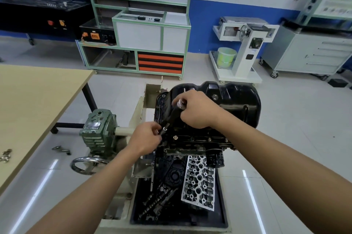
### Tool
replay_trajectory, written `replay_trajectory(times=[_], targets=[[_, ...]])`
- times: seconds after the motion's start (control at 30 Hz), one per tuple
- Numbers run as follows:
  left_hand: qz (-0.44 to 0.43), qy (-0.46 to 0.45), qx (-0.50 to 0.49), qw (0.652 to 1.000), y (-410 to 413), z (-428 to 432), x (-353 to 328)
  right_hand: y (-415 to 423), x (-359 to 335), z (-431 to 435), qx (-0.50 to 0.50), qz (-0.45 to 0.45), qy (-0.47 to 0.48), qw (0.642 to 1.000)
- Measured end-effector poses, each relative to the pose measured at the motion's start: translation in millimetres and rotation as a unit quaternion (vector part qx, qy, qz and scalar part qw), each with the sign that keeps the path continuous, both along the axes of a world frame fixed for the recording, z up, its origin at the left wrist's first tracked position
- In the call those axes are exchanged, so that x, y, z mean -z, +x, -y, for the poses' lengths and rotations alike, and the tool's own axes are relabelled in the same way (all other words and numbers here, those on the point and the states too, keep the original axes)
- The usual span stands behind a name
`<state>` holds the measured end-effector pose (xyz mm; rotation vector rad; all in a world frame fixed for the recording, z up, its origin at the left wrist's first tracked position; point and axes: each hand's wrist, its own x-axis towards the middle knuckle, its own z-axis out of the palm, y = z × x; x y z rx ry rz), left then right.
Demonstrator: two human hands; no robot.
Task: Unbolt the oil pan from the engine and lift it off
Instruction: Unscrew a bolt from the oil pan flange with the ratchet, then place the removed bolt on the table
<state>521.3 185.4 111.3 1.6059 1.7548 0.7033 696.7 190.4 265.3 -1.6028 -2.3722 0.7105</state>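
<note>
Head view: black-handled socket driver (pixel 174 115) pointed down-left at black oil pan (pixel 234 98); right grip (pixel 196 110) and left grip (pixel 146 137) clamped it.

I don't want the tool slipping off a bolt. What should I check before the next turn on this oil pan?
1. Right hand grips the wrench handle: ok.
2. Left hand pinches the socket, steadying it: ok.
3. Socket seated squarely on a bolt: cannot tell, fingers hide it.
4. Oil pan free to lift: not ok, bolt heads show along the near edge.
5. Cylinder head lies in the tray below, clear of both hands: ok.
</note>
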Motion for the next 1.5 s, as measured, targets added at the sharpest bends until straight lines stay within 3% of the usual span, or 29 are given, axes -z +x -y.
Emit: replay_trajectory(times=[0.13, 0.37, 0.6, 0.63, 0.7, 0.8, 0.9, 1.1, 1.27, 1.5], targets=[[-0.063, 0.01, -0.024, 0.998, 9.8, 4.0, 18.2, 7.9, -4.7, -4.2, 0.029, -0.058, -0.03, 0.997], [-0.042, 0.028, -0.07, 0.996, 12.7, -1.9, 26.4, 7.3, -13.5, -18.9, 0.067, -0.127, 0.054, 0.988], [-0.099, 0.047, -0.06, 0.992, 14.2, -7.7, 25.3, -1.4, -23.7, -41.8, 0.04, -0.17, 0.078, 0.982], [-0.057, 0.041, -0.069, 0.995, 11.9, -6.3, 24.1, -3.3, -24.6, -45.4, 0.034, -0.181, 0.071, 0.98], [0.126, 0.039, -0.132, 0.982, -0.7, -4.2, 15.6, -10.0, -26.3, -54.3, 0.026, -0.201, 0.052, 0.978], [0.403, 0.051, -0.25, 0.879, -32.1, -3.6, -9.5, -27.5, -28.0, -71.3, 0.03, -0.255, 0.022, 0.966], [0.467, 0.081, -0.274, 0.837, -81.1, 1.0, -33.4, -65.8, -28.3, -84.9, 0.032, -0.309, -0.018, 0.95], [0.394, 0.103, -0.369, 0.835, -205.5, 29.7, -15.7, -184.5, 14.3, -77.4, -0.024, -0.325, -0.079, 0.942], [0.3, 0.038, -0.489, 0.818, -329.4, 68.4, 45.9, -305.0, 77.3, -50.7, -0.082, -0.304, -0.128, 0.941], [0.138, -0.027, -0.547, 0.825, -458.5, 98.2, 120.0, -438.1, 143.0, -34.2, -0.077, -0.299, -0.175, 0.935]])
